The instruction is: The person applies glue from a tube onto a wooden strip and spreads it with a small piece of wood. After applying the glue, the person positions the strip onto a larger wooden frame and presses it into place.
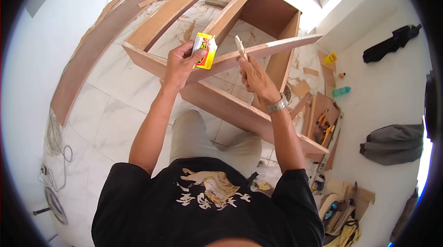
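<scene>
My left hand (181, 66) is closed on a flat yellow-and-red printed piece of packaging (201, 59), with whitish paste on its upper right edge. My right hand (256, 80), wearing a metal watch (277, 103), grips a narrow stick (240, 47) coated in pale paste; its tip points up and away from me. The stick and the packaging are apart. Just beneath both hands runs a long board of a brown wooden cabinet frame (217, 94), which lies on the floor; pale filler-like smears show along some of its edges.
A long curved-looking brown panel (85, 69) leans along the left wall. Right of the frame are a tool tray (325, 124), a teal bottle (341, 91) and a yellow container (330, 58). A cable (64, 173) lies at left; bags (341, 214) sit at lower right.
</scene>
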`<action>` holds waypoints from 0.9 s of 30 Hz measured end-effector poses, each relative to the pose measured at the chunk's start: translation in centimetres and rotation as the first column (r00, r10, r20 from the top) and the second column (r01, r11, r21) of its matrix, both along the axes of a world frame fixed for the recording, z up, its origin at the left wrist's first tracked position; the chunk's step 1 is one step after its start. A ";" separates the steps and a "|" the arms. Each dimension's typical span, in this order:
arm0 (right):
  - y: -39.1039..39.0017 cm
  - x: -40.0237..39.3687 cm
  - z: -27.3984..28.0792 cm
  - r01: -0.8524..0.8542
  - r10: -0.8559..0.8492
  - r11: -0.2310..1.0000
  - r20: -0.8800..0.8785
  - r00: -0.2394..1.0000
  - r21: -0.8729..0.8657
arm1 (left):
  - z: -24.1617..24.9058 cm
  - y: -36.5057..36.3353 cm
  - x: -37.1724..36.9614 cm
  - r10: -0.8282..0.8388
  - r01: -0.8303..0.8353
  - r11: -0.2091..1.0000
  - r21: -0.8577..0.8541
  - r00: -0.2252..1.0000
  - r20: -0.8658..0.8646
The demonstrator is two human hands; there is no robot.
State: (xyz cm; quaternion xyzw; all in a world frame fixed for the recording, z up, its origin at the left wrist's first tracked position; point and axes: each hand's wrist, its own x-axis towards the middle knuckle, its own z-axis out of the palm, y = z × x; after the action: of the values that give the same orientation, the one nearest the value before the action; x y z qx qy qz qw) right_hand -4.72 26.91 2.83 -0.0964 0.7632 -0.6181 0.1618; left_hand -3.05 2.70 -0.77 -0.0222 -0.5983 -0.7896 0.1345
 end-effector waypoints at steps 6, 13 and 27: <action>-2.9 5.9 -1.1 0.017 0.009 0.951 0.080 0.997 -0.309 | 0.0 0.8 0.1 0.040 -0.047 0.992 -0.119 0.997 -0.060; -5.2 6.4 -2.0 0.055 -0.023 0.921 0.088 0.996 -0.385 | 0.7 1.3 0.6 0.077 -0.089 0.974 -0.209 0.995 -0.061; -7.2 6.6 -1.7 0.123 -0.059 0.884 0.152 0.987 -0.451 | -0.6 1.6 0.6 0.134 -0.167 0.949 -0.268 0.981 -0.138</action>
State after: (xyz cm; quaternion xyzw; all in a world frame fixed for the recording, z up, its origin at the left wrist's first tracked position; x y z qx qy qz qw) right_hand 1.85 19.67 1.14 -0.0542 0.5865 -0.7929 0.1562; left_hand -2.47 4.32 -1.34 -0.0415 -0.6943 -0.6823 0.2251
